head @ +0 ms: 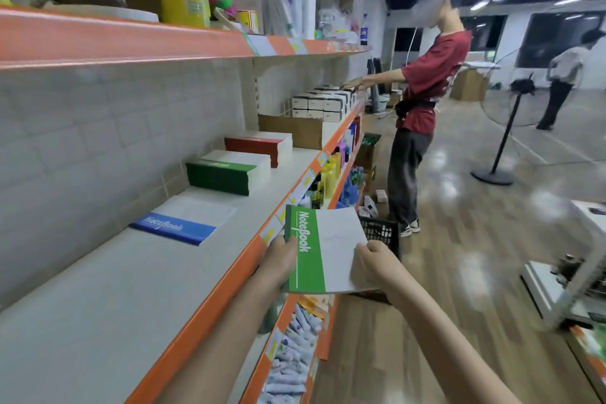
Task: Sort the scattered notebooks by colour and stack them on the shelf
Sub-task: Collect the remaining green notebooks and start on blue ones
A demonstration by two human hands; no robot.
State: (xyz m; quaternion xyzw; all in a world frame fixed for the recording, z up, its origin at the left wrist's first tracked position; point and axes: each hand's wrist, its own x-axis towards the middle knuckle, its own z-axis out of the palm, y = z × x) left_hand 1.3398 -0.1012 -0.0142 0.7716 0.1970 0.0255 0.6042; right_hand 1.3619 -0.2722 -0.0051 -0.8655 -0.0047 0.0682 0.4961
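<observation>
So we've got a green notebook (323, 249) held out just off the orange front edge of the shelf (98, 272). Left hand (282, 257) grips the spine side with the thumb on the cover, right hand (373, 261) pinches the white side, fingers curled over the edge. Two hands probably just keep it flat for sliding on. On the shelf, the blue notebook (183, 223) lies nearest, then the green stack (226, 174), then the red stack (259, 144). So ours most likely belongs on green, a reach past the blue.
</observation>
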